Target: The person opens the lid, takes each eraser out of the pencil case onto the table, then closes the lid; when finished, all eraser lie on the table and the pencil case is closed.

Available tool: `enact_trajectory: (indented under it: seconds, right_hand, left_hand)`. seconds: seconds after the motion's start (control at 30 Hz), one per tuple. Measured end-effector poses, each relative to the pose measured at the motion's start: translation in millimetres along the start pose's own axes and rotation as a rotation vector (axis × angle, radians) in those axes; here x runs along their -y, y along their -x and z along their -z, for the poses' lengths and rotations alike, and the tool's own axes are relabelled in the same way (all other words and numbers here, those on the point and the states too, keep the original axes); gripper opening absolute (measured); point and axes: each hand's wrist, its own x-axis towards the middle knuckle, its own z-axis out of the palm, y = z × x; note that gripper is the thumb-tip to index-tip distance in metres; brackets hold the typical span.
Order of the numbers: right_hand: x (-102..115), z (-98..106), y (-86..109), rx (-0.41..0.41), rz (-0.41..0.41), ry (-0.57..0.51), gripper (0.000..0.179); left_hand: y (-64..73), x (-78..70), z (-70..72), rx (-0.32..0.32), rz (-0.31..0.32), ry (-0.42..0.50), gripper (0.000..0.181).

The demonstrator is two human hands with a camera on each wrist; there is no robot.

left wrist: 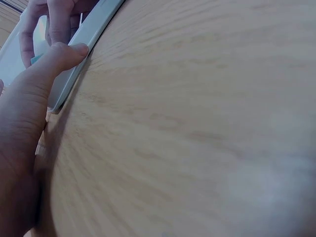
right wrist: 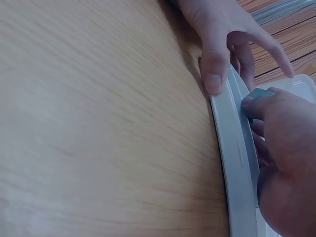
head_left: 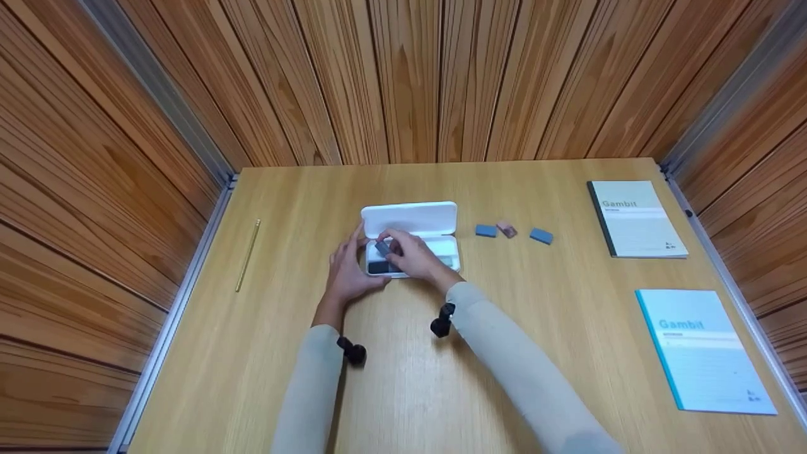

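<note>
A white pencil case (head_left: 410, 217) lies on the table with its hinged lid raised at the back. My left hand (head_left: 348, 272) grips its left end, the thumb (right wrist: 214, 81) on the front wall and the fingers round the far side. Between thumb and fingers of my right hand (head_left: 411, 253) is a small blue-grey eraser (head_left: 383, 248), held over the left part of the case; it looks teal in the right wrist view. Below it, a dark block (head_left: 379, 267) lies inside the case at the front left. My right hand hides much of the interior.
Right of the case lie two blue erasers, a left one (head_left: 486, 231) and a right one (head_left: 541, 236), with a pinkish-brown eraser (head_left: 506, 229) between them. A gold pencil (head_left: 248, 255) lies far left. Two notebooks, a dark-spined one (head_left: 640, 221) and a blue one (head_left: 706, 353), lie at right.
</note>
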Motion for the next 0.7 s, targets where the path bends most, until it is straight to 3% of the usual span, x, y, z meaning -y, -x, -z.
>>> enact_trajectory:
  seconds: [0.27,0.7]
  right_hand:
    - [20,15,9.0,0.024,-0.093,-0.035,0.033]
    - [26,51,25.3,0.074,-0.076,-0.027,0.036]
  left_hand:
    - [-1.3,2.2,-0.1,0.0,0.008,0.011,0.136]
    - [-1.1,2.0,-1.2,0.009,0.02,0.01,0.137]
